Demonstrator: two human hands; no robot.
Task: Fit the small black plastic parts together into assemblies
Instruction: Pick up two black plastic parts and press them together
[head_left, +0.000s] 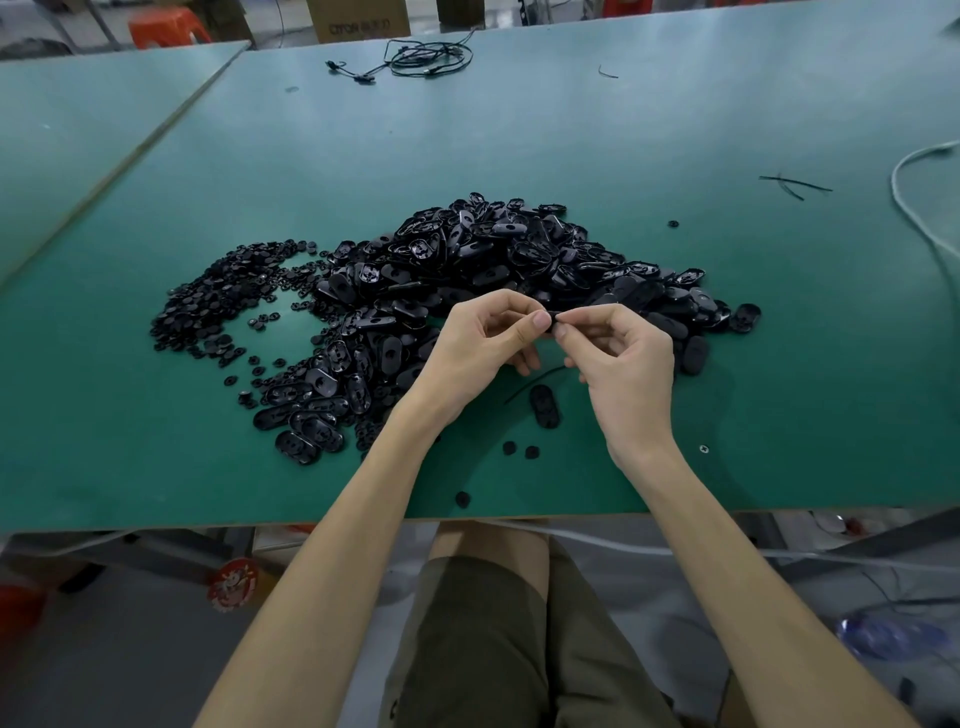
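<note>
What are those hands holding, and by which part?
One small black part, pinched at its left end by the left hand and at its right end by the right hand; it is mostly hidden.

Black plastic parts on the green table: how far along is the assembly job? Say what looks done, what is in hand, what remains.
Done: perhaps only the oval pieces lying apart below the hands. In hand: left hand and right hand pinch one small black part between them. Left: the pile of oval shells and the pile of round discs, so nearly everything.
</note>
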